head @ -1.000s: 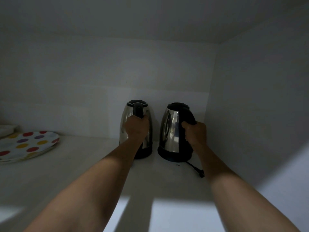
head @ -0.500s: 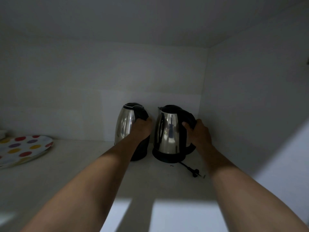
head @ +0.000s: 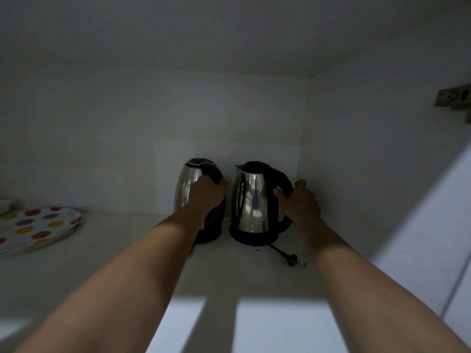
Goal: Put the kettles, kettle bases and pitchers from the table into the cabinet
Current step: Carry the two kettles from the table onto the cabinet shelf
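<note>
Two steel kettles with black handles stand side by side at the back right of the dim cabinet shelf [head: 127, 263]. My left hand [head: 207, 197] is wrapped around the black handle of the left kettle [head: 187, 184]. The right kettle [head: 251, 200] sits on its black base [head: 251, 238], spout turned left, and my right hand [head: 299, 202] grips its handle from the right. A short black cord with a plug [head: 290, 258] trails from that base toward me. The left kettle's bottom is partly hidden by my forearm.
A white plate with coloured dots [head: 35, 230] lies on the shelf at the far left, with another white dish edge [head: 6, 203] behind it. The cabinet's right wall [head: 369, 174] stands close beside the right kettle. A hinge [head: 453, 98] is mounted high on that wall.
Both kettles have been turned so their handles point right and their steel sides face me. My hands stayed on the handles; the view drifted slightly right.
</note>
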